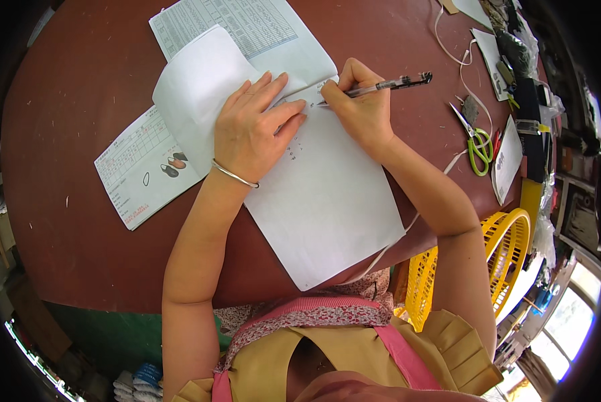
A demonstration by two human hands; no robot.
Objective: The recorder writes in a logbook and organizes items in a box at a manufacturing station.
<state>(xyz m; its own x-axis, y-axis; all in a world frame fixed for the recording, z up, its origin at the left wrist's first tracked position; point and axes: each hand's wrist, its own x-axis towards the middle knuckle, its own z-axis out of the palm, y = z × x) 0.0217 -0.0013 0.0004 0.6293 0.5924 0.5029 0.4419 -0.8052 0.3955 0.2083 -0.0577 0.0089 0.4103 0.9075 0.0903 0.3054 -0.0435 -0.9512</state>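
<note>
A pen [387,85] with a clear barrel and black cap end is gripped in my right hand [364,107], its tip touching the white sheet [334,201]. Small handwritten marks run down the upper part of that sheet. Flat on the paper, with fingers stretched out, lies my left hand [259,124], beside the pen tip. Under and left of it, a white page [196,84] is folded back and curls upward. Beneath the curl, a printed sheet [146,174] with a table and shoe pictures sticks out. Another printed table sheet [260,30] lies at the far side.
On the right of the dark red table [66,134] are green-handled scissors [479,151] and a white cord [461,60]. More papers [508,161] and clutter line the right edge. A yellow plastic basket [508,244] stands below the table's right edge, beside my right arm.
</note>
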